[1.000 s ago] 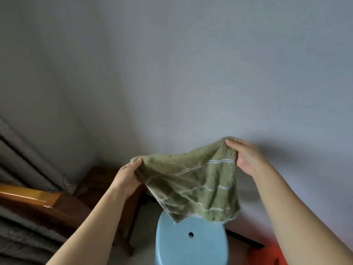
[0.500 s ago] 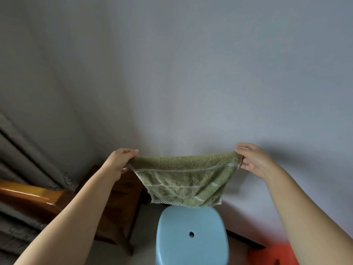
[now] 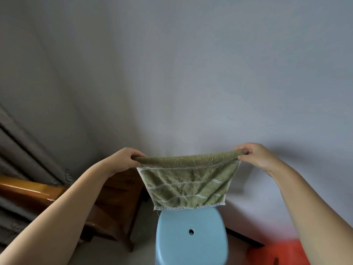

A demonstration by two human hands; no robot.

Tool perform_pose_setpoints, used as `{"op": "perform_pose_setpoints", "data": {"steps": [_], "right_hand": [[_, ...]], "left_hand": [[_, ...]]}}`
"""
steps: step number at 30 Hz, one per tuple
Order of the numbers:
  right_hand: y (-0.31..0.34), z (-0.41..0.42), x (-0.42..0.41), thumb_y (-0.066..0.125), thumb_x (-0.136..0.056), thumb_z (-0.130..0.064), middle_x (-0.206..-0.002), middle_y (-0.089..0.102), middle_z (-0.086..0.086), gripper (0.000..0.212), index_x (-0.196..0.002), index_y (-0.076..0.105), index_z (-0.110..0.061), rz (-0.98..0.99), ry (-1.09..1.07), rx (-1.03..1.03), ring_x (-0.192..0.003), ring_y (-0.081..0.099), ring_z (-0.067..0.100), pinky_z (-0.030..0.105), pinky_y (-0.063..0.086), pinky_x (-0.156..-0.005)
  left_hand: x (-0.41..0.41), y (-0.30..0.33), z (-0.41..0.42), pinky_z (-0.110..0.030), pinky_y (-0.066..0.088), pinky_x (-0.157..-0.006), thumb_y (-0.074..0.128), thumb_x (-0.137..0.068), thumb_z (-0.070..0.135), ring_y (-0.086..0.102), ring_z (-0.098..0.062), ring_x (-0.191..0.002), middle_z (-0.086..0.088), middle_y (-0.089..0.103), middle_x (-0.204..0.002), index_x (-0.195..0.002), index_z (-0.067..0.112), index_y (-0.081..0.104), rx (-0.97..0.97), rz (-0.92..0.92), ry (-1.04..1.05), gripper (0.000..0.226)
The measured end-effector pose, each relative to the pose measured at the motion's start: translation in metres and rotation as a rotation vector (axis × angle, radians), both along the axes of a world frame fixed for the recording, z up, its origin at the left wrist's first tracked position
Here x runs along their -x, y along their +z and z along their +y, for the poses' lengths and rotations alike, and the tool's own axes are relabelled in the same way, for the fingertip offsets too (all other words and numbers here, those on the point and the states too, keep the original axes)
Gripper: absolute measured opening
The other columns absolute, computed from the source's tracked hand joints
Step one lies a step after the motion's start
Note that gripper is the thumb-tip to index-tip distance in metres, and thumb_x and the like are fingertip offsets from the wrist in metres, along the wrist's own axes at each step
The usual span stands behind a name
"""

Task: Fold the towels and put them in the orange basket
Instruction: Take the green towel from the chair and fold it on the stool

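A green towel (image 3: pixel 188 180) with thin white stripes and a lace hem hangs stretched in the air in front of the wall. My left hand (image 3: pixel 124 159) pinches its upper left corner and my right hand (image 3: pixel 256 156) pinches its upper right corner. The top edge is pulled nearly straight and level between them. The towel's hem hangs just over the back of a light blue plastic stool (image 3: pixel 191 236). Part of the orange basket (image 3: pixel 271 253) shows at the bottom right, half hidden behind my right forearm.
A dark wooden chair or side table (image 3: pixel 114 199) stands left of the stool, below my left arm. Grey curtains (image 3: pixel 24 153) hang at the far left beside a glossy wooden rail (image 3: pixel 28 188). A plain grey wall fills the upper view.
Both hands have moved apart and levelled, pulling the slack, tilted towel flat and taut. The towel now hangs square above the stool.
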State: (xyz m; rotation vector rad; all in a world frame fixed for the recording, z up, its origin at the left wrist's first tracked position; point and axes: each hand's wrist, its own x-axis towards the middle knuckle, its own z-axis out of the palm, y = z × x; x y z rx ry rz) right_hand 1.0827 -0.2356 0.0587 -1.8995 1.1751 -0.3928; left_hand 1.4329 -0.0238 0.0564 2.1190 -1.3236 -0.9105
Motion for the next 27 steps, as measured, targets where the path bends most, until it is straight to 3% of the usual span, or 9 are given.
{"op": "perform_pose_setpoints", "data": {"steps": [3,7,11,13,15,16,20,23,27], "right_hand": [[-0.006,-0.002,0.003,0.063,-0.078,0.007,-0.081,0.064,0.006,0.026,-0.081,0.065,-0.019,0.111,-0.016,0.084,-0.082,0.058,0.021,0.028,0.040,-0.078],[-0.013,-0.002,0.007,0.066,-0.082,-0.007,-0.082,0.065,0.008,0.004,-0.085,0.069,-0.008,0.180,-0.111,0.257,-0.082,0.059,0.026,0.029,0.039,-0.071],[-0.019,-0.009,0.013,0.069,-0.083,-0.014,-0.081,0.063,0.010,0.010,-0.084,0.067,-0.005,0.101,-0.230,0.303,-0.079,0.057,0.026,0.027,0.037,-0.069],[-0.018,-0.013,0.011,0.066,-0.085,-0.012,-0.073,0.059,0.009,0.008,-0.089,0.064,-0.005,-0.046,-0.327,0.186,-0.070,0.055,0.026,0.028,0.042,-0.062],[-0.016,-0.018,0.006,0.059,-0.089,-0.005,-0.069,0.056,0.009,0.003,-0.087,0.059,-0.003,-0.248,-0.392,0.019,-0.055,0.058,0.021,0.023,0.046,-0.046],[-0.014,-0.021,0.004,0.054,-0.091,-0.002,-0.071,0.055,0.008,0.011,-0.081,0.056,-0.006,-0.325,-0.416,-0.032,-0.050,0.062,0.013,0.019,0.048,-0.042],[-0.010,-0.023,-0.004,0.050,-0.094,0.000,-0.076,0.052,0.006,0.023,-0.075,0.049,-0.013,-0.497,-0.436,-0.095,-0.050,0.065,0.001,0.016,0.055,-0.051],[-0.016,-0.012,0.002,0.050,-0.094,0.001,-0.075,0.049,0.006,0.023,-0.075,0.048,-0.013,-0.535,-0.437,-0.121,-0.051,0.065,0.002,0.017,0.057,-0.058],[-0.039,0.012,0.031,0.050,-0.093,0.002,-0.076,0.050,0.009,0.020,-0.076,0.050,-0.008,-0.452,-0.400,-0.250,-0.056,0.068,0.006,0.017,0.057,-0.061]], "left_hand": [[0.003,-0.005,-0.008,-0.035,0.049,-0.082,0.062,-0.083,0.003,0.065,-0.025,-0.091,-0.011,0.072,-0.092,-0.092,0.012,0.074,0.015,-0.184,0.033,0.017],[0.013,-0.010,-0.019,-0.023,0.041,-0.060,0.058,-0.085,0.005,0.060,-0.024,-0.080,-0.006,0.068,-0.083,-0.087,0.011,0.073,0.097,-0.281,0.194,0.016],[0.016,-0.019,-0.031,-0.022,0.035,-0.053,0.062,-0.086,0.009,0.055,-0.021,-0.074,-0.010,0.065,-0.078,-0.084,0.004,0.072,0.219,-0.275,0.325,0.011],[0.014,-0.024,-0.041,-0.025,0.036,-0.057,0.065,-0.085,0.011,0.054,-0.023,-0.072,-0.017,0.065,-0.077,-0.083,0.000,0.070,0.261,-0.161,0.384,0.013],[0.014,-0.025,-0.052,-0.027,0.037,-0.062,0.065,-0.086,0.013,0.051,-0.020,-0.070,-0.011,0.060,-0.072,-0.076,0.002,0.066,0.330,0.106,0.487,0.015],[0.015,-0.025,-0.057,-0.025,0.038,-0.063,0.063,-0.088,0.013,0.050,-0.016,-0.070,-0.005,0.058,-0.071,-0.072,0.008,0.062,0.359,0.267,0.537,0.017],[0.022,-0.032,-0.070,-0.032,0.045,-0.078,0.052,-0.096,0.012,0.054,-0.013,-0.074,0.000,0.057,-0.077,-0.073,0.018,0.053,0.420,0.827,0.656,0.023],[0.027,-0.042,-0.062,-0.038,0.046,-0.087,0.050,-0.097,0.012,0.055,-0.016,-0.078,-0.003,0.058,-0.081,-0.079,0.016,0.056,0.451,0.967,0.655,0.020],[0.038,-0.065,-0.030,-0.036,0.043,-0.097,0.049,-0.097,0.015,0.058,-0.018,-0.098,-0.004,0.062,-0.100,-0.097,0.016,0.061,0.360,0.984,0.580,0.013]]}}
